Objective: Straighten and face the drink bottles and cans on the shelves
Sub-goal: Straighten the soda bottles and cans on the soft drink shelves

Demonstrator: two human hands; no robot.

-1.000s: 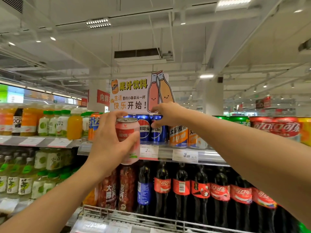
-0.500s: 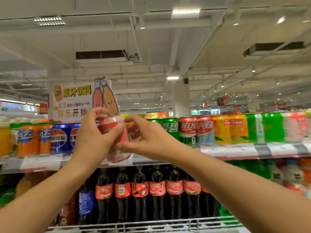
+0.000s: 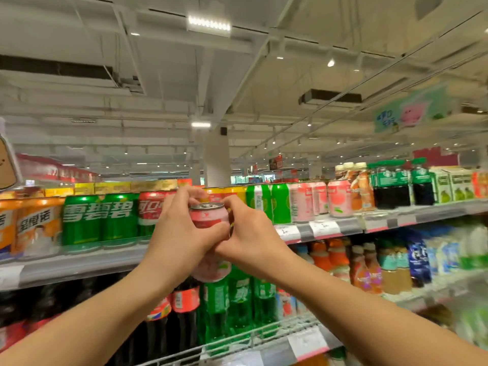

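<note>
Passing green cans [image 3: 99,219] standing on the top shelf [image 3: 79,262] at left, labels out. Centre: left hand [image 3: 182,233] wrapped around a pink can [image 3: 210,220], right hand [image 3: 250,233] pinching its side, fingers [image 3: 224,231] curled on it, held upright in front of the shelf, probably for turning the label forward. Further right, matching pink cans [image 3: 320,198], likely its home row.

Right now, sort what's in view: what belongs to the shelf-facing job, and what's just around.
Job:
pink can, held by left hand and right hand
pink cans on the shelf
green cans
cola bottles

Just around:
price tags
ceiling light
hanging sign
</note>
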